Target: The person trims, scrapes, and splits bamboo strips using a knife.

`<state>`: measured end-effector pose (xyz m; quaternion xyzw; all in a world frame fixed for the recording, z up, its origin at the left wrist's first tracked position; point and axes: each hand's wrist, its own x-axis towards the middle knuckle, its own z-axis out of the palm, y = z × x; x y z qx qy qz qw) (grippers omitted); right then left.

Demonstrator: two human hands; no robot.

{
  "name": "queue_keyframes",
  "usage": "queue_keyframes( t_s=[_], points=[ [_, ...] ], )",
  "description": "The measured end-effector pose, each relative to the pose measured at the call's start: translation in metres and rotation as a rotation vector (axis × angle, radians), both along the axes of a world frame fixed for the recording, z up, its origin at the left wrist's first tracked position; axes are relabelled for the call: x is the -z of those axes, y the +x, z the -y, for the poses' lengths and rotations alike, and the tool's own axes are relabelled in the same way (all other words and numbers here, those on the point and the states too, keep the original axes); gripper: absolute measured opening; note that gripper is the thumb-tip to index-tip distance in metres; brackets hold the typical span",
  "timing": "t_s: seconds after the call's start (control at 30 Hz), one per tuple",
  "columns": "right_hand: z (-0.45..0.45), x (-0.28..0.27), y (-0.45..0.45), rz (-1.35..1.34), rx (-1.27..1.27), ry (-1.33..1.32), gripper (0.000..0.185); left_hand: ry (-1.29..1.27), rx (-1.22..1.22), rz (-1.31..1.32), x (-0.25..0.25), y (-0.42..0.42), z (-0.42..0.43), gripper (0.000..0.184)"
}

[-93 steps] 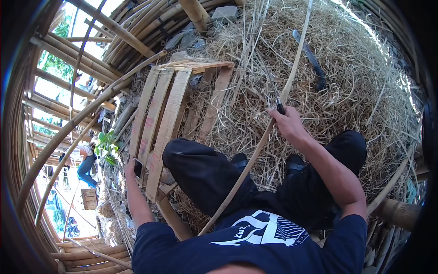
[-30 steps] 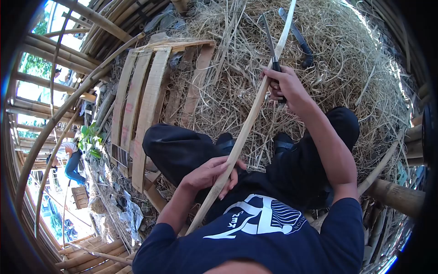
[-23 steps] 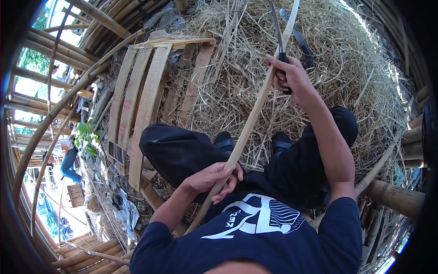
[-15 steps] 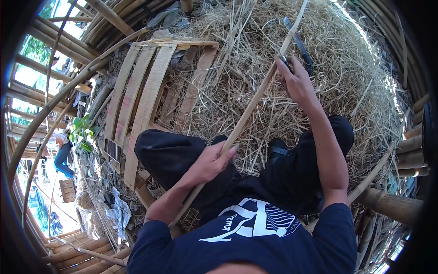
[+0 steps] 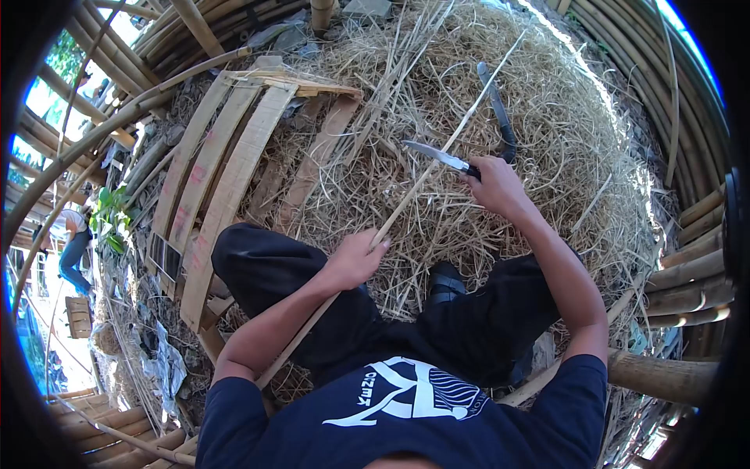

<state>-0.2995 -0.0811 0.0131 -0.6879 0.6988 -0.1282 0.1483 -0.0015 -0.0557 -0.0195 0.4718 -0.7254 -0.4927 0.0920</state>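
My left hand [image 5: 355, 259] is closed around a long thin bamboo strip [image 5: 414, 192], which runs from under my left arm up and away to the far right. My right hand [image 5: 494, 184] grips the black handle of a knife [image 5: 437, 154]. The blade points left and crosses the strip; whether it touches the strip I cannot tell. Just beyond my right hand, a curved tool [image 5: 496, 109] with a dark handle lies on a heap of pale shavings [image 5: 570, 133].
A slatted wooden crate [image 5: 234, 168] lies to the left of my knees. Stacked bamboo poles [image 5: 625, 86] line the right side, and a thick bamboo pole [image 5: 664, 377] stands near my right elbow. Another person [image 5: 74, 250] is in the distance at far left.
My right hand has come down and turned, so the knife blade now shows across the strip. The strip has rolled, showing a narrower side. My view has shifted slightly.
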Motion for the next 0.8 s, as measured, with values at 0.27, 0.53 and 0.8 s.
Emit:
queue_keyframes(
  t_s=[0.27, 0.53, 0.8],
  points=[
    [0.014, 0.031, -0.005, 0.455, 0.139, 0.240, 0.029, 0.695, -0.093, -0.403, 0.022, 0.011, -0.001, 0.027],
    [0.008, 0.050, -0.009, 0.538, 0.201, 0.309, 0.042, 0.863, -0.013, -0.387, -0.024, 0.002, -0.017, 0.031],
    [0.021, 0.035, -0.012, 0.070, 0.241, 0.219, 0.063, 0.149, -0.075, -0.128, -0.007, 0.000, -0.026, 0.026]
  ],
)
